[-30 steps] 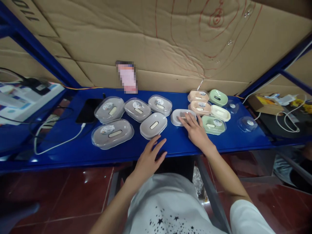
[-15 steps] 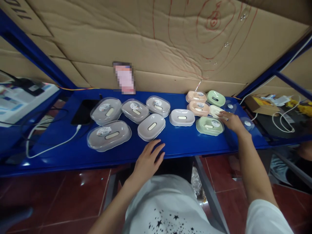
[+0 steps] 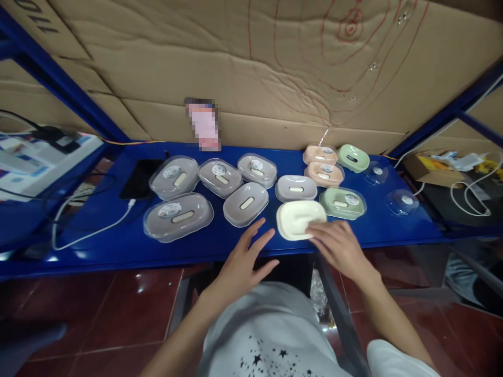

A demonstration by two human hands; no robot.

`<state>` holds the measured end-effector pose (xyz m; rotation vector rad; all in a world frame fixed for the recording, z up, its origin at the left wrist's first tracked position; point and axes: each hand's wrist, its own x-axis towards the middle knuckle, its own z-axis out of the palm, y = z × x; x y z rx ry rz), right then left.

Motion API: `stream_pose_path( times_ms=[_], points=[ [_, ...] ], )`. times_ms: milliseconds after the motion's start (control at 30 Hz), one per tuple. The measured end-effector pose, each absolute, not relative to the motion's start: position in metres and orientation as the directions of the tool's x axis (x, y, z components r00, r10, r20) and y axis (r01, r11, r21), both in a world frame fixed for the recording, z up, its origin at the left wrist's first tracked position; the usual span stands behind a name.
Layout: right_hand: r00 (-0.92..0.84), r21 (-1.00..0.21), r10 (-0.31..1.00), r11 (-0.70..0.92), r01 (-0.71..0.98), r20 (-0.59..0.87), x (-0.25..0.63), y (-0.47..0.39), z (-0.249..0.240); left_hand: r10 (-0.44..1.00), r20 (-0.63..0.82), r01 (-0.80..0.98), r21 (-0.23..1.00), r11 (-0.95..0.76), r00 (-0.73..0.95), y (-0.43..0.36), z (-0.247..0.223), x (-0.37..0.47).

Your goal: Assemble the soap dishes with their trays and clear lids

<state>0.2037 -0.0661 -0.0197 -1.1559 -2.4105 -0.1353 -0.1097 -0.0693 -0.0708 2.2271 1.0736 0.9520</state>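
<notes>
My right hand point(image 3: 340, 248) grips a cream oval soap dish point(image 3: 296, 217) by its right end, over the front of the blue shelf. Open, with fingers spread, my left hand point(image 3: 243, 259) hovers at the shelf edge to the left of that dish and holds nothing. Just beyond it sits a grey soap dish point(image 3: 245, 204) with a slot in its base. A second grey soap dish point(image 3: 296, 187) lies behind the cream one. To the right is a green soap dish point(image 3: 342, 202) under a clear lid.
Several lidded grey dishes point(image 3: 178, 215) stand at the left. Two peach dishes point(image 3: 324, 174) and an open green dish point(image 3: 353, 158) are at the back right. Clear lids point(image 3: 402, 201) lie farther right. A black phone point(image 3: 140, 179) with a white cable point(image 3: 98, 238) rests at the left.
My right hand has brought the cream soap dish from the back right to the shelf's front middle. My left hand has spread its fingers and shifted slightly right.
</notes>
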Motion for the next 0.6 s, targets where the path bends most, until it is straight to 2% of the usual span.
stream_pose_path(
  times_ms=[133, 300, 367, 467, 600],
  points=[
    [-0.597, -0.13, 0.675, 0.703, 0.699, 0.434, 0.173, -0.063, -0.032, 0.801, 0.369, 0.499, 0.637, -0.587, 0.471, -0.07, -0.074, -0.109],
    [-0.555, -0.105, 0.708, 0.652, 0.75, 0.436, 0.202, -0.058, -0.024, 0.814, 0.376, 0.543, 0.611, -0.577, 0.443, -0.07, -0.074, -0.114],
    [-0.444, -0.084, 0.749, 0.548, 0.832, 0.493, 0.233, -0.055, -0.017, 0.799, 0.385, 0.561, 0.571, -0.599, 0.461, -0.066, -0.069, -0.112],
    [-0.188, -0.092, 0.781, 0.299, 0.95, 0.595, 0.294, -0.039, -0.012, 0.748, 0.403, 0.591, 0.459, -0.663, 0.526, -0.051, -0.057, -0.095],
    [-0.058, -0.124, 0.868, 0.136, 0.983, 0.494, 0.366, -0.001, -0.027, 0.694, 0.394, 0.647, 0.269, -0.714, 0.602, -0.019, -0.045, -0.057]
  ],
)
